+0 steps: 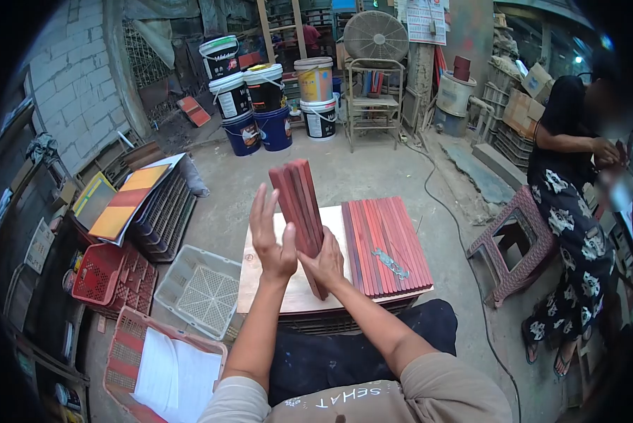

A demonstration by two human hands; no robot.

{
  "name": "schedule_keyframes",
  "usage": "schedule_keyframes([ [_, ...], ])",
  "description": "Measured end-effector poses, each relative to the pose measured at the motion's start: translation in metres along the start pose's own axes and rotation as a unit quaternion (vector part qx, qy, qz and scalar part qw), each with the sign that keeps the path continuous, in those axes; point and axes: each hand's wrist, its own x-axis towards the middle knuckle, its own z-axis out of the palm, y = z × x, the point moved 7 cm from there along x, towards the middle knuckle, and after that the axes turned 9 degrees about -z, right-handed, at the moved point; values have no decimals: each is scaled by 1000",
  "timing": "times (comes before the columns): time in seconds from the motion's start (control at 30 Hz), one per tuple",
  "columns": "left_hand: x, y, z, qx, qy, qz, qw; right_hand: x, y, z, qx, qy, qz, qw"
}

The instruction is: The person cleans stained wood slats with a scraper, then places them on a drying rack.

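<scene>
A bundle of several dark red wooden sticks (301,204) stands nearly upright over the left part of a pale board (260,285). My right hand (323,261) is wrapped round the lower part of the bundle. My left hand (271,236) is raised at the bundle's left side, its fingers spread and pointing up; whether its palm touches the sticks cannot be made out. To the right, a row of red and brown sticks (387,240) lies side by side on the board, with a small bluish-green item (390,264) on top.
Left of the board are a grey crate (198,292), a pink crate (123,338) with white sheets and a red basket (96,271). At the right, a person (567,169) stands behind a pink stool (521,240). A cable (459,225) crosses the floor; stacked buckets (267,88) stand behind.
</scene>
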Motion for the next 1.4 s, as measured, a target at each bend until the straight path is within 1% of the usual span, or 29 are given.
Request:
schedule_keyframes([
  [0.07,-32,-36,-8,8,32,-81,996,14,7,10,-32,-22,39,998],
  [0.17,-91,-101,-5,-51,40,-279,958,24,25,26,-73,-53,118,989],
  [0.27,-151,-161,3,69,12,-310,948,24,50,43,-126,-93,197,968],
  [0.3,-164,-177,5,38,16,-377,925,23,58,49,-143,-113,221,958],
  [0.33,-171,-188,8,31,5,-401,916,22,68,53,-160,-133,244,947],
  [0.4,-172,-200,10,17,-18,-449,893,18,85,59,-197,-133,251,938],
  [0.43,-168,-200,10,-7,4,-443,897,16,95,61,-217,-128,249,935],
  [0.6,-161,-208,21,-63,-26,-485,872,6,134,63,-309,-114,265,906],
  [0.63,-160,-207,24,-67,-32,-491,868,3,141,63,-317,-137,273,898],
  [0.8,-157,-206,41,-72,-64,-503,859,-6,150,67,-354,-148,265,885],
  [0.93,-164,-207,57,-86,-94,-493,861,-5,145,70,-370,-155,271,875],
  [0.97,-164,-205,61,-67,-103,-477,870,-5,145,71,-381,-151,260,874],
  [1.03,-170,-204,72,-78,-143,-489,857,-7,145,74,-401,-144,237,873],
  [1.1,-180,-206,86,-91,-186,-486,849,-7,143,76,-406,-174,239,864],
  [1.2,-195,-199,106,-56,-265,-497,824,-9,146,79,-418,-195,232,856],
  [1.23,-197,-192,112,-47,-302,-463,832,-10,147,79,-423,-198,226,855],
  [1.33,-205,-180,124,-49,-356,-469,807,-10,152,80,-425,-211,234,849],
  [1.4,-217,-186,140,-51,-366,-477,798,-7,148,79,-440,-215,209,846],
])
